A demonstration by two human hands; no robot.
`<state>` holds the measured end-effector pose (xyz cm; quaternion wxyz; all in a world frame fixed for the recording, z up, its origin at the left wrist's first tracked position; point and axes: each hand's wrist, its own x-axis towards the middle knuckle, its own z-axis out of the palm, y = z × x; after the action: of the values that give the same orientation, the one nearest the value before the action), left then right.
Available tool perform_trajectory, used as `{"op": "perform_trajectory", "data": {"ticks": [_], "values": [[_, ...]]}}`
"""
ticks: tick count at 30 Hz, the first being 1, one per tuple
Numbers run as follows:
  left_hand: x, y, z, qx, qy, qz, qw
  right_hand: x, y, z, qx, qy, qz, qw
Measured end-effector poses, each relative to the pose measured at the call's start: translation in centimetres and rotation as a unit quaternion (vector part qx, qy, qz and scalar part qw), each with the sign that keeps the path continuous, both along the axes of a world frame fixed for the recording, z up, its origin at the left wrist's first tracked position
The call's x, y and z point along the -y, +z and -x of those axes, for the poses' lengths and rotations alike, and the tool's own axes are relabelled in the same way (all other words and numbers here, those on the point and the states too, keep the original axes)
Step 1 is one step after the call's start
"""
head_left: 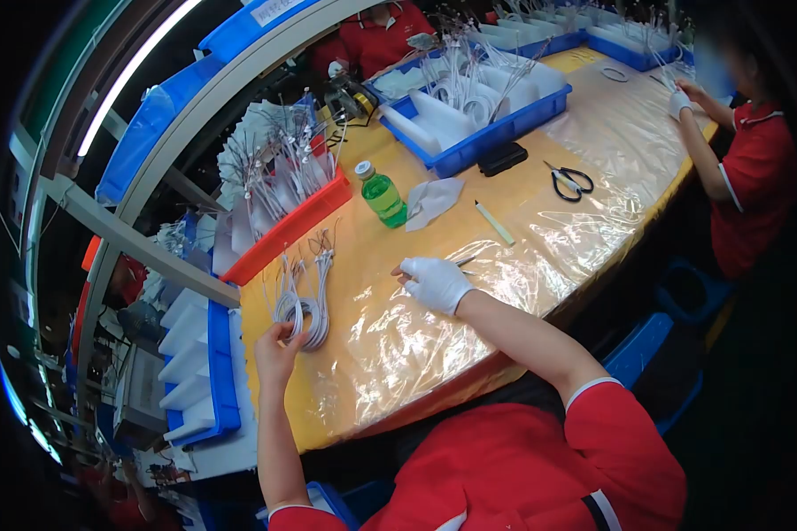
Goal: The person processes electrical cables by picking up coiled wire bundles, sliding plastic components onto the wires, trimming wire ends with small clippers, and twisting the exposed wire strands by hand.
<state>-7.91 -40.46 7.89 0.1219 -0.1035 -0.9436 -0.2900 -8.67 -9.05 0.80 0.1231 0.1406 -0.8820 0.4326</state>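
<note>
loose cable ends past the left hand look like the likeliest snag

the left hand (277,356) is bare, its thumb and fingers closed on the near edge of the coiled white cables (320,323), which lie on the table cover (416,372) just beyond it; how firm that pinch is, i cannot tell. the right hand (438,285), in a white glove with some bare skin at the fingers, hovers or rests palm down to the right of the coils, well apart from them, fingers loosely bent. a slim dark tool (467,261) shows just past its far edge; whether the hand grips it or only covers part of it is hidden.

tangling seems the first risk: the thin ends (326,250) fan out beyond the left hand, near the red bin (294,227), and a quick tug could hook them on each other or on that bin. holding one edge alone could also let the loops slide apart (i can make out no tie, though the strands overlap too closely to be sure).

if the slim tool is pointed, a careless sweep of the right hand might prick a finger or tear the cover. the green bottle (383,202), beyond that hand and to its left, could tip if knocked, wetting the white cloth (434,203) beside it. the marker (494,223), beyond and right of the same hand, might roll if bumped. the scissors (560,174), farther off that way, look less of a worry.
</note>
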Motion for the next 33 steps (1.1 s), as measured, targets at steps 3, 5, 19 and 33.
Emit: {"op": "perform_trajectory", "data": {"ticks": [3, 5, 19, 33], "values": [[-1.5, 1.2, -1.8, -0.115, -0.014, 0.035, 0.993, 0.0, 0.1, 0.1, -0.002, -0.005, -0.002, 1.000], [-2.7, 2.2, -3.4, -0.138, -0.021, 0.055, 0.989, 0.1, 0.1, 0.1, -0.011, 0.001, 0.000, 1.000], [-4.1, -1.6, -7.0, -0.194, -0.109, 0.138, 0.965, 0.3, 0.3, -0.1, -0.034, -0.010, -0.004, 0.999], [-7.5, -2.5, -10.5, 0.075, -0.177, 0.093, 0.977, 0.5, 0.3, -0.1, -0.022, -0.016, -0.016, 0.999]]}}
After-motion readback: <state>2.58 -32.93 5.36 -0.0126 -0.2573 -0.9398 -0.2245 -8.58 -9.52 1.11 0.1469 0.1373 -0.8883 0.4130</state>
